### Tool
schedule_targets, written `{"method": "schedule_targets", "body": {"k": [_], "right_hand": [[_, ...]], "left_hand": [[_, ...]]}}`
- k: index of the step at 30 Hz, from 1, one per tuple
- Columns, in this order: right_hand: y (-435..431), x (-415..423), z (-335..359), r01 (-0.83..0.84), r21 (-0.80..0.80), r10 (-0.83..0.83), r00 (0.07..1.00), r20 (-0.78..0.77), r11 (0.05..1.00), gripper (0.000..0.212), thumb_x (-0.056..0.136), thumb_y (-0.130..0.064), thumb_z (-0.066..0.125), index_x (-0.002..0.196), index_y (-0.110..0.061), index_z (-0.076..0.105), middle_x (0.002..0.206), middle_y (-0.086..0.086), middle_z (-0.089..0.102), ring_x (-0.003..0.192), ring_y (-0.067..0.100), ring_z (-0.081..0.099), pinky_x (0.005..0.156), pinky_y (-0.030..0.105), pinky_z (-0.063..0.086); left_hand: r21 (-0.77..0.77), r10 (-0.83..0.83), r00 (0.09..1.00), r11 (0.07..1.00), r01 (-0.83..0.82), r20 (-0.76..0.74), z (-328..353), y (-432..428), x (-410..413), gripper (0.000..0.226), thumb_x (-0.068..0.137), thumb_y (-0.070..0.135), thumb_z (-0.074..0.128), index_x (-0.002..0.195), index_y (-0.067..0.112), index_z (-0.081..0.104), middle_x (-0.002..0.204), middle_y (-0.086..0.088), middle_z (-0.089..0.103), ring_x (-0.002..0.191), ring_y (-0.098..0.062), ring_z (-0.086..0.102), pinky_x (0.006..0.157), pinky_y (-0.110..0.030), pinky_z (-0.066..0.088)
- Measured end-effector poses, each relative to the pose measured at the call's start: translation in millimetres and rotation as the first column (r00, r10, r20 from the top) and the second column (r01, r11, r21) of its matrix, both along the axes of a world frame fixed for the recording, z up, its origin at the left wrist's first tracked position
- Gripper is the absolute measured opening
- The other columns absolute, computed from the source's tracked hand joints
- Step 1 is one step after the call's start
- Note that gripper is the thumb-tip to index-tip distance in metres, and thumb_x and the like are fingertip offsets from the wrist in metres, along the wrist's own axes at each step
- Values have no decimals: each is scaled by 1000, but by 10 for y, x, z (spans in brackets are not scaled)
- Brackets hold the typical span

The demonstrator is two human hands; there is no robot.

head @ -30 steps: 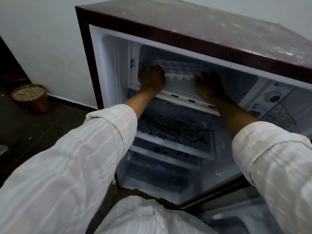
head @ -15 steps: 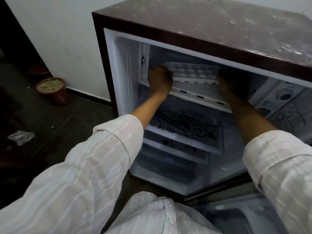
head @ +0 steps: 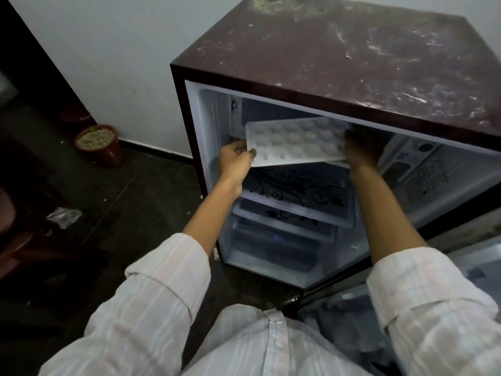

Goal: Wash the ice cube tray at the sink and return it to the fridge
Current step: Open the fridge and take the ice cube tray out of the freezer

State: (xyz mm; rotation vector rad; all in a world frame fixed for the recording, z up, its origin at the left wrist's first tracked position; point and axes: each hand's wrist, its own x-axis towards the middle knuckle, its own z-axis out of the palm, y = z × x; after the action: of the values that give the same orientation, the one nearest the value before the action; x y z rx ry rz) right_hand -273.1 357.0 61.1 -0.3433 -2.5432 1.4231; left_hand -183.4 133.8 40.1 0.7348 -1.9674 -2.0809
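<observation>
At the mouth of the freezer compartment, near the top of the open fridge (head: 339, 85), a white ice cube tray (head: 296, 143) is held level between two hands, with its round cells facing up. Its near long edge juts out past the compartment's front, while its far edge sits under the fridge's upper rim. The left hand (head: 235, 161) grips the tray's left corner, thumb on the top face and fingers curled beneath. The right hand (head: 362, 150) is at the tray's right end in deep shadow; it seems to be closed on that edge, though the fingers cannot be made out clearly. Both forearms reach out of rolled, pale striped sleeves (head: 162, 283).

Below the tray, a shelf with a black floral print (head: 298, 189) spans the cabinet, with a second printed panel beneath it. The fridge's dark maroon top is scuffed and dusty. To the right, a control dial (head: 424, 147) sits on the inner panel. Left of the fridge, by the white wall, a brown pot (head: 99, 143) filled with greenish grains stands on the dark floor, and a crumpled clear plastic scrap (head: 63, 216) lies nearer the camera.
</observation>
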Motion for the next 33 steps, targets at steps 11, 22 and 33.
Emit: {"method": "schedule_targets", "body": {"k": [11,22,33], "right_hand": [[54,1051,-321,31,-347,12,993,120,937,25,97,-21,60,121,-14,65,109,-2,69,98,13,66,87,30,55],[25,2188,-522,214,-437,-128,967,219,873,18,97,-20,61,112,-25,69,105,-3,74,93,12,71,75,22,54],[-487,3672,-785,698,-414,-610,714,344,583,23,97,-17,61,119,-20,68,109,-4,72,97,11,69,83,29,58]], "left_hand": [[142,5,992,990,-23,128,-213,-248,611,16,97,9,56,89,15,69,105,-7,73,100,-22,67,95,-39,53],[57,-260,942,966,254,214,-387,-542,728,25,94,16,65,117,9,69,111,-5,74,108,-21,69,102,-42,52],[-35,-705,666,680,733,242,-512,-326,937,19,97,17,62,114,13,68,104,2,73,96,-12,68,78,-23,53]]}}
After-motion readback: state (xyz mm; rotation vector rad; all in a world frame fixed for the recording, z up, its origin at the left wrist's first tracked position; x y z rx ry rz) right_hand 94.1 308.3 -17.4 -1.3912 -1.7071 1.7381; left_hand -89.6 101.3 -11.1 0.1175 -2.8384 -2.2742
